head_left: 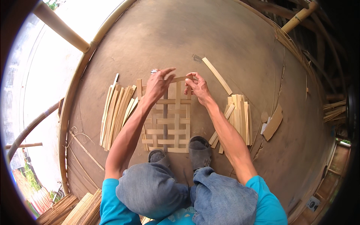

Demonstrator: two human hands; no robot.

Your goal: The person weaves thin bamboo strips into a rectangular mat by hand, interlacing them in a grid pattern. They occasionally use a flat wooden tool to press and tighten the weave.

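An open lattice of flat, pale bamboo strips (173, 132) lies on the ground before my feet, woven over and under with square gaps. A darker strip (165, 120) runs lengthwise through it. Across its far end, my right hand (197, 87) pinches a crosswise bamboo strip (181, 79) between thumb and fingers. My left hand (159, 84) is over the lattice's far left part, fingers stretched out and slightly blurred, thumb beside the same strip. Something silvery shows on one left finger. Part of the lattice's left side is hidden by my left forearm.
Bundles of loose strips lie left (117, 112) and right (240, 116) of the lattice. A single strip (217, 76) lies beyond my right hand. A brown flat piece (273, 123) is farther right. My sandals (199, 152) are at the near edge; a bamboo rail (69, 105) borders the left.
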